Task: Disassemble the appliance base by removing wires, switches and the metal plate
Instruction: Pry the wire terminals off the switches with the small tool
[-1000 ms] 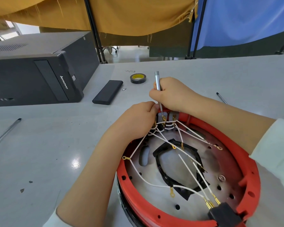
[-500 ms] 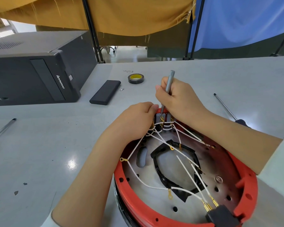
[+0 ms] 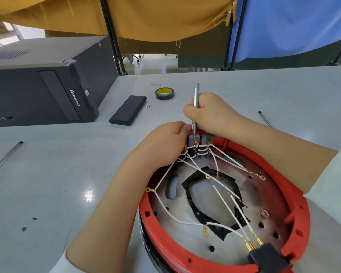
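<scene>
Appliance base [image 3: 295, 196] on table [image 3: 67, 174], right of computer tower [image 3: 37, 91], before tape roll [image 3: 165, 93].

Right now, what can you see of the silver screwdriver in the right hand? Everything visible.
The silver screwdriver is a slim, pen-like tool with a grey metal-looking handle. It stands nearly upright, top leaning slightly away. The right hand grips its middle, so only the upper handle and the thin lower shaft show. Its tip sits down among the brass terminals of the switch block at the far rim of the red base. The left hand holds the block beside it. Tip type cannot be told.
</scene>
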`<state>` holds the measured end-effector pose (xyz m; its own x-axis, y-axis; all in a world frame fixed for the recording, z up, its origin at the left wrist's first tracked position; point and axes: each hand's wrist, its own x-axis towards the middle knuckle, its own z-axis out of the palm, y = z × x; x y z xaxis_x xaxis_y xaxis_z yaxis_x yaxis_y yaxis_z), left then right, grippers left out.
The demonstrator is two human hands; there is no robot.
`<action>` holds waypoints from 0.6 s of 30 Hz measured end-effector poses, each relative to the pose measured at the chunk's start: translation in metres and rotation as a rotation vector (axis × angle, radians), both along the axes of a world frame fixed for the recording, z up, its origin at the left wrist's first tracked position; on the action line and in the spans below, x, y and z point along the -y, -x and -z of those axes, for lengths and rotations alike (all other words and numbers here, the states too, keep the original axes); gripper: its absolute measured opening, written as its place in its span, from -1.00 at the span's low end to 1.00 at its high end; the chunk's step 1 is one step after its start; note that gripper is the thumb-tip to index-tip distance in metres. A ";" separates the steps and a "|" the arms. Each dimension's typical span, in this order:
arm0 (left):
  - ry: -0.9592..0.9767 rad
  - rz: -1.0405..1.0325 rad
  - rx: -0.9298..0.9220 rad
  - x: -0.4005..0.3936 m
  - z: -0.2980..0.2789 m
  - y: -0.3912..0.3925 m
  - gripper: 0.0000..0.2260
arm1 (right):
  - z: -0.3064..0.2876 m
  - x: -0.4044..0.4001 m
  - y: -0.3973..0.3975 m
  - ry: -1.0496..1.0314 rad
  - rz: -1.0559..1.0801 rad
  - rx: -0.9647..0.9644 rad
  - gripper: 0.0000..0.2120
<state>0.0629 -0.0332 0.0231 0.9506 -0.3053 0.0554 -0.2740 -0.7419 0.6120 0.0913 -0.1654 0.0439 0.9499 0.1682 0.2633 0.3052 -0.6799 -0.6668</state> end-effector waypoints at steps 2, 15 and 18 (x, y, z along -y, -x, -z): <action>-0.002 0.000 -0.003 0.000 -0.001 0.001 -0.64 | 0.002 0.007 0.007 -0.056 0.033 0.088 -0.65; -0.015 0.004 0.002 0.000 -0.003 0.003 -0.65 | 0.015 0.013 0.017 -0.188 0.073 0.240 -0.67; -0.015 0.004 0.007 0.000 -0.003 0.003 -0.65 | 0.015 0.013 0.019 -0.183 0.053 0.285 -0.64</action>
